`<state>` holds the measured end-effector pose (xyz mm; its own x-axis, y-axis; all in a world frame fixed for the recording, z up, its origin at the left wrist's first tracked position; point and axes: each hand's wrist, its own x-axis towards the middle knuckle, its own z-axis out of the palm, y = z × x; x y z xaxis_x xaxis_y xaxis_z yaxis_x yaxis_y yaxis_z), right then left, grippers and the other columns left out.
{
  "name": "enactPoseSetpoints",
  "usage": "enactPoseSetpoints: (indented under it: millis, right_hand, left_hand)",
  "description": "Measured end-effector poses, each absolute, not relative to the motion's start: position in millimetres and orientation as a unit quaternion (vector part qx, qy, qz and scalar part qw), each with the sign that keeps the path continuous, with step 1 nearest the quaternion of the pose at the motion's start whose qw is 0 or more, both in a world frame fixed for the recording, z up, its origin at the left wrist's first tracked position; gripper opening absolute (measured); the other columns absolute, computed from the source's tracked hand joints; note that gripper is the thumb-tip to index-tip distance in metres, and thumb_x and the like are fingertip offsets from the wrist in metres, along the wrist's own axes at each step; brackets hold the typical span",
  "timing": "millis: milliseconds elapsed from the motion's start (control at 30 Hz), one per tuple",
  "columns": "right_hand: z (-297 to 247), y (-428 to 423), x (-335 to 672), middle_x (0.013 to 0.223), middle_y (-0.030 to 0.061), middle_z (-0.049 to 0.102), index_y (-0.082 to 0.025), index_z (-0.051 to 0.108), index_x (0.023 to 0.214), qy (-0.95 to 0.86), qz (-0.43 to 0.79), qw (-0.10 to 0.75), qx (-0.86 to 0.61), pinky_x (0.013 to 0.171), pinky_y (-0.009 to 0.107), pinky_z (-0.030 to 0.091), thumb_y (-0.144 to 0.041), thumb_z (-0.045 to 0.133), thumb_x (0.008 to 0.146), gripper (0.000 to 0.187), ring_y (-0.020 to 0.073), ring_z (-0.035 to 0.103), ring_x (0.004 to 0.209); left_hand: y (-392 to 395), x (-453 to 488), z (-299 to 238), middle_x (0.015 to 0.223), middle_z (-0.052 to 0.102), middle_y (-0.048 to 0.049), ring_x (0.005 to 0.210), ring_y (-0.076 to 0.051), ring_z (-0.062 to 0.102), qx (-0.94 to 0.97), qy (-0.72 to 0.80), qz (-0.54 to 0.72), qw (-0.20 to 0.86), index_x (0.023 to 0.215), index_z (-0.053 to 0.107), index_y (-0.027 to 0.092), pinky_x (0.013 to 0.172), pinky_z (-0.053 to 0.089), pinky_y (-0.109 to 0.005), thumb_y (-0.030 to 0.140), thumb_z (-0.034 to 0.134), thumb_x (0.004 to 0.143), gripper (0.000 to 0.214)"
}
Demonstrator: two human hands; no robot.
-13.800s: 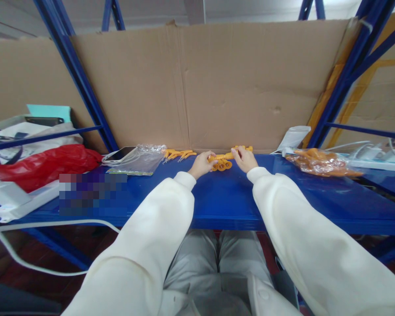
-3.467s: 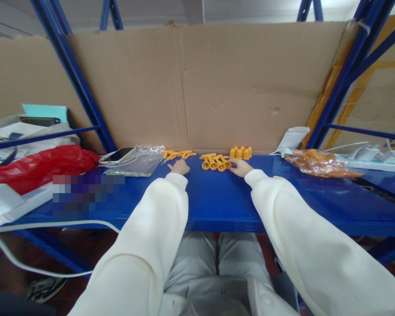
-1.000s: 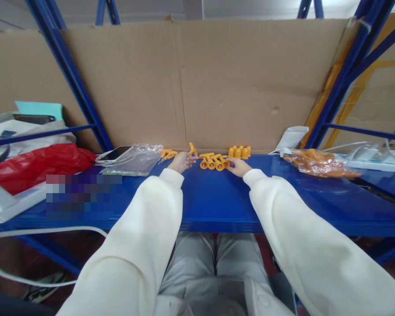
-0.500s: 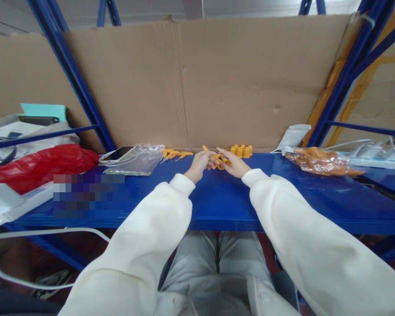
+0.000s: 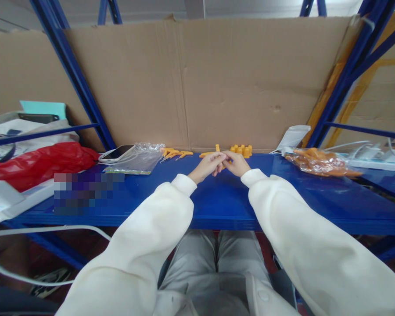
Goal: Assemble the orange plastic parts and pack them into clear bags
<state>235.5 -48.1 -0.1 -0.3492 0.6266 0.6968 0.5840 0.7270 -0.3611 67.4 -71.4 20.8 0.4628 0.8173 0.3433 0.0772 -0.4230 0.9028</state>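
Observation:
My left hand [image 5: 208, 166] and my right hand [image 5: 236, 163] meet over the middle of the blue shelf, fingers closed together. From the top of them sticks up a narrow orange plastic piece [image 5: 217, 148]; both hands seem closed on it, with most of it hidden by the fingers. Just behind my left hand, another orange piece [image 5: 205, 154] points left. A row of upright orange plastic parts [image 5: 242, 150] stands behind my right hand. To the left lie several orange pieces with thin metal wires [image 5: 177, 153].
A clear plastic bag [image 5: 140, 160] and a phone [image 5: 118, 152] with a white cable lie left, beyond them a red plastic bag [image 5: 46, 163]. At right are a bag of orange parts [image 5: 319, 161] and a white power strip [image 5: 375, 163]. Cardboard [image 5: 224, 83] walls the back.
My hands have drawn closer together and the fingers have closed further over the orange piece. One narrow end now points upward; the round orange openings seen between the hands are now covered.

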Motion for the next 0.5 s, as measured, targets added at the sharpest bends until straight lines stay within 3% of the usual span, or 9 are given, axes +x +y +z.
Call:
enactPoseSetpoints:
  millis: [133, 200, 300, 400, 500]
  right_hand:
    - [-3, -44, 237, 0.103, 0.0073, 0.078, -0.022, 0.074, 0.106, -0.780, 0.050, 0.486, -0.390, 0.086, 0.045, 0.061, -0.027, 0.059, 0.093, 0.020, 0.0234, 0.074, 0.083]
    - [-6, -41, 236, 0.103, 0.0075, 0.078, -0.023, 0.073, 0.106, -0.762, 0.087, 0.511, -0.389, 0.084, 0.046, 0.062, -0.033, 0.061, 0.092, 0.021, 0.0234, 0.074, 0.081]
    - [-8, -37, 235, 0.098, 0.0077, 0.078, -0.024, 0.073, 0.109, -0.743, 0.160, 0.530, -0.376, 0.080, 0.047, 0.064, -0.045, 0.062, 0.092, 0.029, 0.0231, 0.074, 0.077]
    - [-9, -35, 234, 0.095, 0.0080, 0.078, -0.024, 0.073, 0.109, -0.734, 0.207, 0.539, -0.357, 0.081, 0.047, 0.064, -0.055, 0.063, 0.091, 0.038, 0.0229, 0.074, 0.078]
    - [-8, -33, 235, 0.094, 0.0085, 0.079, -0.023, 0.073, 0.108, -0.732, 0.226, 0.541, -0.347, 0.082, 0.048, 0.064, -0.059, 0.064, 0.090, 0.041, 0.0230, 0.074, 0.077]
  left_hand:
    - [-57, 61, 12, 0.061, 0.059, 0.0065, 0.047, -0.009, 0.053, 0.762, 0.334, 0.461, 0.308, 0.118, 0.063, 0.019, 0.052, 0.046, -0.019, 0.027, 0.056, 0.098, 0.023]
    - [-47, 55, 8, 0.078, 0.068, 0.0011, 0.069, -0.014, 0.066, 0.784, 0.365, 0.463, 0.193, 0.120, 0.064, 0.019, 0.071, 0.055, -0.026, 0.018, 0.063, 0.090, 0.030]
    - [-35, 45, 3, 0.107, 0.072, -0.0087, 0.101, -0.023, 0.070, 0.816, 0.398, 0.412, 0.080, 0.122, 0.068, 0.017, 0.096, 0.055, -0.036, 0.013, 0.067, 0.083, 0.039]
    - [-27, 39, -2, 0.122, 0.071, -0.0134, 0.116, -0.027, 0.068, 0.830, 0.410, 0.373, 0.058, 0.132, 0.066, 0.017, 0.103, 0.053, -0.040, 0.014, 0.067, 0.083, 0.048]
    - [-22, 38, -4, 0.126, 0.072, -0.0118, 0.113, -0.025, 0.070, 0.834, 0.403, 0.368, 0.076, 0.132, 0.065, 0.018, 0.103, 0.054, -0.039, 0.013, 0.065, 0.085, 0.047]
